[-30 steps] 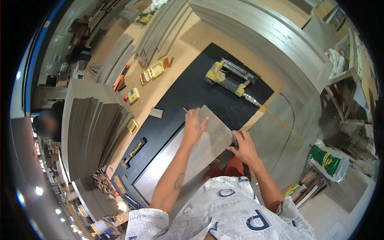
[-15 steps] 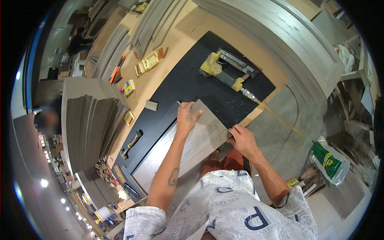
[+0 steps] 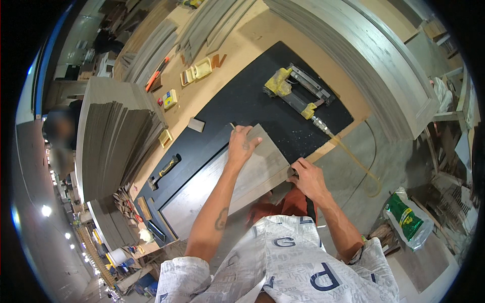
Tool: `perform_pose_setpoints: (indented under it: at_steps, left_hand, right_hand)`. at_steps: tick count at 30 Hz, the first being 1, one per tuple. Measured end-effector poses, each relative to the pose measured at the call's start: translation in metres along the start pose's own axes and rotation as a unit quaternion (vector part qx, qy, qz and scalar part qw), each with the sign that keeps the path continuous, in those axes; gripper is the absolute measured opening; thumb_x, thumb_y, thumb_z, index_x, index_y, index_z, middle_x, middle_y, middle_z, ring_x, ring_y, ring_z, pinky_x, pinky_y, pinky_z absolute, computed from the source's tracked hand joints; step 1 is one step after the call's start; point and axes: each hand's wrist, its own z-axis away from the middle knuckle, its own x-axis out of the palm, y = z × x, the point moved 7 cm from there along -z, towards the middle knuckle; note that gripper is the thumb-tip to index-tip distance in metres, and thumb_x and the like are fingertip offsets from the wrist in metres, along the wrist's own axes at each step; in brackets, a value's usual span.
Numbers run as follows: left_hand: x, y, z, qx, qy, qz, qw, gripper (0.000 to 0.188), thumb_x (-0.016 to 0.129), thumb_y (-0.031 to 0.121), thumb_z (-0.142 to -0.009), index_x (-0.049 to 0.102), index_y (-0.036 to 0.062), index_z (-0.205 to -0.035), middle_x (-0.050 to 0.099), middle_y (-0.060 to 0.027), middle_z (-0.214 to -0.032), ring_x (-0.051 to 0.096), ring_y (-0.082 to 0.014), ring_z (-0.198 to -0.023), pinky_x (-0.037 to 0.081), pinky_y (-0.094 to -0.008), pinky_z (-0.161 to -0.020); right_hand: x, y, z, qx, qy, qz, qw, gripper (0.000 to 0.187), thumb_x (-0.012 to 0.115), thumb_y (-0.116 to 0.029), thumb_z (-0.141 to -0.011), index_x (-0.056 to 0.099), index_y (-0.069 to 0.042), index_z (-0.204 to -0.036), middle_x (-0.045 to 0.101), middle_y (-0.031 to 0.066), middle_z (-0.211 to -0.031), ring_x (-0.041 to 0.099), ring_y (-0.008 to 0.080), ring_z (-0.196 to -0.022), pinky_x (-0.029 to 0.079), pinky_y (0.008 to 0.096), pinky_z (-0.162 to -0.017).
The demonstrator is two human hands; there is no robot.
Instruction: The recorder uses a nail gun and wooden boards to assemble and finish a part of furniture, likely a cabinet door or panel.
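Note:
A grey-brown wooden cabinet panel (image 3: 262, 159) lies on the black mat (image 3: 227, 103) at the near side of the workbench. At its far right end, my left hand (image 3: 242, 145) is closed over the far edge, with the thumb lying on the panel's face. My right hand (image 3: 308, 177) pinches the near right corner, its fingertips partly hidden at the edge. Beyond the panel, a yellow-and-grey nail gun (image 3: 295, 93) rests on the mat with its air hose attached. A small wood block (image 3: 196, 124) sits past my left hand, and a hammer (image 3: 164, 171) lies left of the panel.
Stacked grey boards (image 3: 118, 141) stand at the left, and large panels (image 3: 374, 55) lean at the far right. Small yellow trays (image 3: 203, 67) and an orange-handled tool (image 3: 157, 74) lie along the far bench edge. The air hose (image 3: 356, 160) hangs toward the floor beside a green bag (image 3: 405, 219).
The whole view has shifted a little, so the bench things appear slightly farther right. Both hands keep their hold at the panel's right end.

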Motion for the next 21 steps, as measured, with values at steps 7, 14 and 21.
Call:
perform_pose_setpoints:
  at_steps: [7, 14, 21]
  left_hand:
    - [0.001, 0.001, 0.003, 0.01, 0.015, 0.006, 1.0, 0.052, 0.081, 0.021, -0.075, 0.066, -0.0048, -0.118, 0.062, -0.0201, -0.114, 0.055, -0.0367, -0.111, 0.044, -0.0427, -0.098]
    - [0.01, -0.006, 0.01, 0.013, 0.016, 0.013, 1.0, 0.056, 0.077, 0.023, -0.079, 0.061, -0.0038, -0.126, 0.057, -0.021, -0.121, 0.052, -0.0393, -0.113, 0.042, -0.0466, -0.1]
    - [0.021, -0.005, 0.03, 0.042, 0.097, 0.026, 0.994, 0.058, 0.068, 0.021, -0.089, 0.048, -0.0012, -0.139, 0.05, -0.021, -0.133, 0.045, -0.0401, -0.122, 0.033, -0.0504, -0.106]
  right_hand:
    - [-0.001, -0.001, 0.002, 0.003, 0.005, -0.006, 1.0, 0.033, 0.081, -0.017, -0.072, 0.06, -0.005, -0.095, 0.058, 0.0088, -0.095, 0.064, 0.0322, -0.088, 0.053, 0.0427, -0.072]
    - [0.001, -0.001, 0.004, -0.034, 0.014, -0.002, 0.999, 0.033, 0.08, -0.017, -0.073, 0.062, -0.005, -0.098, 0.058, 0.0082, -0.094, 0.065, 0.0311, -0.085, 0.054, 0.0418, -0.07]
    - [-0.003, -0.005, 0.011, -0.089, 0.066, 0.034, 0.993, 0.039, 0.079, -0.021, -0.075, 0.064, -0.004, -0.106, 0.061, 0.0088, -0.1, 0.065, 0.0302, -0.086, 0.055, 0.0399, -0.072]
